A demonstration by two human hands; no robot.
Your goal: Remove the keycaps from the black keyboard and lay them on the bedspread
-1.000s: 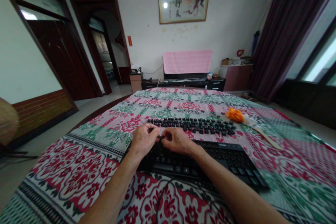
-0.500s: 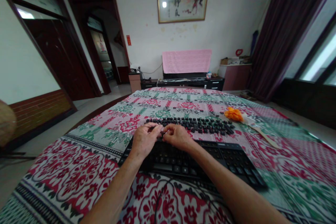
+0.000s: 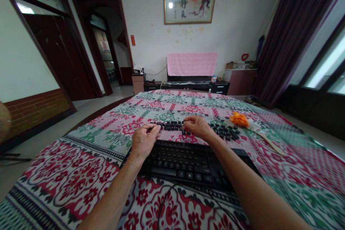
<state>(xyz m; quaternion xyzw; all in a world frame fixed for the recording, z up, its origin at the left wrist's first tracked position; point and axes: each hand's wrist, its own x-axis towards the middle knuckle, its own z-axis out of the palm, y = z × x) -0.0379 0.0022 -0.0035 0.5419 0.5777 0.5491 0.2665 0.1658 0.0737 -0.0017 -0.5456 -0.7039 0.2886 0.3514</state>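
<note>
A black keyboard (image 3: pixel 178 161) lies on the patterned tablecloth in front of me, many of its upper keys stripped of their caps. Behind it, loose black keycaps (image 3: pixel 172 125) are spread in rows. My left hand (image 3: pixel 145 139) is above the keyboard's far left corner, thumb and fingers pinched together; whatever is between them is too small to make out. Over the middle of the loose keycaps, my right hand (image 3: pixel 198 126) has its fingers curled and closed at the caps. Its fingertips hide what they touch.
Right of the keycaps lies an orange ruffled object (image 3: pixel 239 119), near a pale flat handle (image 3: pixel 271 143). A cable (image 3: pixel 161 205) runs from the keyboard toward me over the tablecloth (image 3: pixel 88 172). Beyond the table stands a low cabinet (image 3: pixel 219 88) with a pink cloth (image 3: pixel 192 64) above it.
My right hand has moved away from my left, right and forward to the loose keycaps. My left hand has shifted slightly left, still pinched. More of the keyboard's middle shows.
</note>
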